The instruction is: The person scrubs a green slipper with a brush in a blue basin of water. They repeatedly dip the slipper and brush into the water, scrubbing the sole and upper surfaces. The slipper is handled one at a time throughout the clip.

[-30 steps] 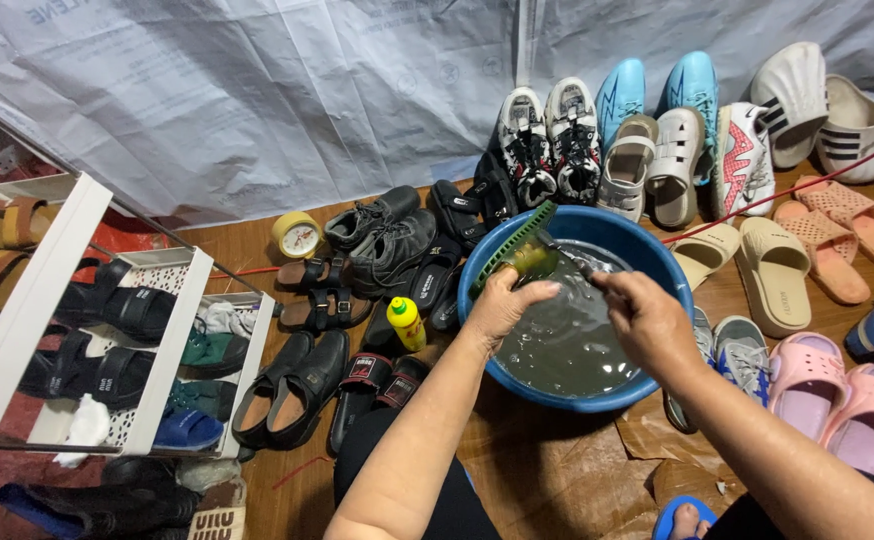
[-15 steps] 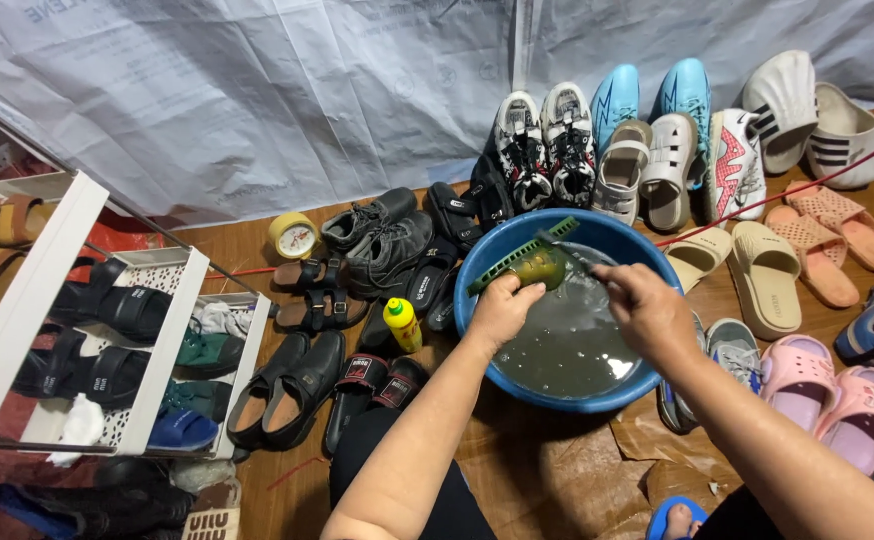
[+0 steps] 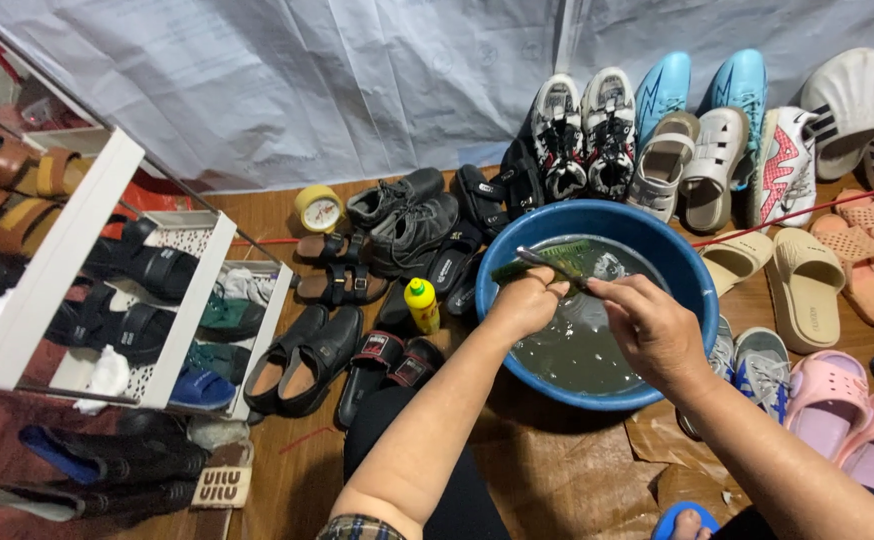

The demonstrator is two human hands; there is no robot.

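A blue basin (image 3: 699, 285) of murky water sits on the wooden floor in front of me. My left hand (image 3: 525, 303) grips a green slipper (image 3: 569, 257) by one end and holds it flat just over the water at the basin's far side. My right hand (image 3: 654, 332) is closed on a thin brush (image 3: 545, 262), whose tip lies across the slipper near my left fingers. Both forearms reach in from the bottom of the view.
Several shoes ring the basin: black sandals and leather shoes (image 3: 307, 350) to the left, sneakers and football boots (image 3: 607, 120) at the back, beige and pink slippers (image 3: 807, 285) on the right. A yellow bottle (image 3: 422, 305) stands left of the basin. A white shoe rack (image 3: 67, 260) fills the left side.
The green slipper has come down from a tilted position at the basin's far-left rim to lie flatter over the water. My right hand has moved closer to my left.
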